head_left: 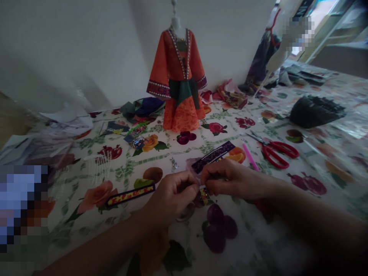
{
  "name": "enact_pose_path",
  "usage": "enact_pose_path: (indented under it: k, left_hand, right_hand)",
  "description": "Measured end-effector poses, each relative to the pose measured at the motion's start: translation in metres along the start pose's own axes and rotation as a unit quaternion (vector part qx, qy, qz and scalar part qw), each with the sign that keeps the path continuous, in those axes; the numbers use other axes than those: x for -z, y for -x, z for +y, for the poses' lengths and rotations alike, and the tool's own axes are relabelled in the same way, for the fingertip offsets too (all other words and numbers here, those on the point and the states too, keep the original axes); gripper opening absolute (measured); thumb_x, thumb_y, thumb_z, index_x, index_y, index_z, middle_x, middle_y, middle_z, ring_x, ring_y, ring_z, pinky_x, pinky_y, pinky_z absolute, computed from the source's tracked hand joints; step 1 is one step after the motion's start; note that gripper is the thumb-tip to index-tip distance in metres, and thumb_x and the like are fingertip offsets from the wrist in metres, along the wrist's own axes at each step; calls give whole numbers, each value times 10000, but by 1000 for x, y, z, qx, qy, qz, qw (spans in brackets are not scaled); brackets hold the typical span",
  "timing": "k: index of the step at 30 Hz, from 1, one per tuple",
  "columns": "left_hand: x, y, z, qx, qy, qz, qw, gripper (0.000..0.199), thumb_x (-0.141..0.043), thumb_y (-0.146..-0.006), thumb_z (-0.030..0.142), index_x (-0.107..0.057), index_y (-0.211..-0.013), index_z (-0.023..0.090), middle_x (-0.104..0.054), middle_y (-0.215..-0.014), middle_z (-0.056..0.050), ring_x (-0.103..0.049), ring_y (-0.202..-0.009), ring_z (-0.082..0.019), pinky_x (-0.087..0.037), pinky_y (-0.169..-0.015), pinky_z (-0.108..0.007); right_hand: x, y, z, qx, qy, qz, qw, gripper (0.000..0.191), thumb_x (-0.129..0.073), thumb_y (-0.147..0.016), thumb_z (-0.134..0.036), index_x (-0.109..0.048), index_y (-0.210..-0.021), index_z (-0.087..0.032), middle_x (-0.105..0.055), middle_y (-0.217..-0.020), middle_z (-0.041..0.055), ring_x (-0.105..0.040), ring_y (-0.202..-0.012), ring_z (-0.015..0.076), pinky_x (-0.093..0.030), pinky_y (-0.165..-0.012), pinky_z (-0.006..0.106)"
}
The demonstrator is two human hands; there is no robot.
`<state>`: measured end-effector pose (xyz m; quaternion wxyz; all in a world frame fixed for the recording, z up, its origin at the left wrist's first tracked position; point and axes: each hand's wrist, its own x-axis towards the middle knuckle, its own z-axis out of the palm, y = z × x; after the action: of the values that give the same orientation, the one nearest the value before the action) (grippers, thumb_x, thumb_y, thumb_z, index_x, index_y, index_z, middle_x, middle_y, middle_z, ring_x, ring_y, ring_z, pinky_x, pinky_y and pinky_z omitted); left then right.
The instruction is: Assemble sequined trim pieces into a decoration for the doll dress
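Fruit-printed tablecloth [138,163] under red-handled scissors [268,145], a pink stick [250,156], a yellow strip [130,194] and a dressed mannequin [184,111]

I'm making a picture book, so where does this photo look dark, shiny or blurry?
In the head view, dim light over the left hand, right hand and orange robe; brightest at top right; pale glare on the tablecloth's right side, which looks smeared; blocky pixels at the left edge.
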<state>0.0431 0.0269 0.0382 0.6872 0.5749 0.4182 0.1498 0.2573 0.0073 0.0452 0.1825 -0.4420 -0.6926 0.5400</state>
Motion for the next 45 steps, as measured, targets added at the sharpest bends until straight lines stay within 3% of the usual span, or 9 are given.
enact_pose_path:
  k: [17, 30, 45]
  left_hand:
    - [-1, 0, 0, 20, -7, -2, 1000, 164, -575, -765, 344, -583, -746, 182, -682, -646, -29, -616, -576, -139, -437, -546, -245]
    - [-1, 2, 2, 33, 72, 1, 997, 138, -594, -771, 310, -612, -784, 173, -698, -635, -18, -584, -534, -107, -409, -504, -199]
    - [-2, 2, 3, 14, 78, 10, 997, 130, -635, -794, 294, -608, -787, 168, -691, -665, -12, -631, -591, -116, -459, -535, -194]
  right_hand:
    - [-8, -2, -2, 8, 42, 17, 999, 112, -561, -934, -246, -629, -872, -182, -581, -752, -28, -475, -656, 103, -381, -584, 231]
    - [-7, -2, -5, -5, 6, 21, 1000, 116, -548, -923, -229, -611, -847, -169, -519, -702, -39, -419, -611, 90, -335, -531, 220]
    - [-5, -2, -1, -6, -21, 21, 1000, 93, -548, -926, -200, -619, -874, -170, -533, -713, -34, -419, -614, 87, -328, -528, 212]
